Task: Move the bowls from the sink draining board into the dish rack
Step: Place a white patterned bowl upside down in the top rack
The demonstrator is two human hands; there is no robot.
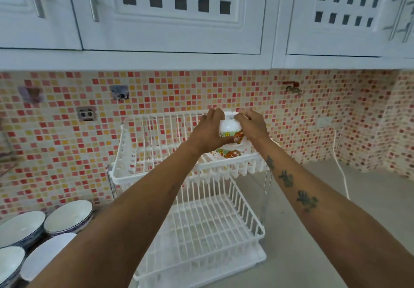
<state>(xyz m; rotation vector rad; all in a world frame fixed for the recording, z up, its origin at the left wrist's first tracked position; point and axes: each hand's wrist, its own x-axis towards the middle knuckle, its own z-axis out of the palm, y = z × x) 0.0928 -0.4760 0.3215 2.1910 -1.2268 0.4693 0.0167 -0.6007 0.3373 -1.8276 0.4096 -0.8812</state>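
A white two-tier wire dish rack [156,171] stands on the counter against the tiled wall. Both hands hold an upturned white bowl with cartoon prints [229,126] over the right end of the upper tier. My left hand [208,133] grips its left side and my right hand [253,126] its right side. It sits on top of a second printed bowl [226,152] that rests upside down in the upper tier. Several white bowls with blue rims [67,216] stand at the lower left, partly hidden by my left forearm.
White wall cupboards [174,19] hang low above the rack. The lower tier [208,227] of the rack holds nothing. A white cable [340,169] runs down the wall to the grey counter [336,231] at the right. A wall socket [87,114] sits left of the rack.
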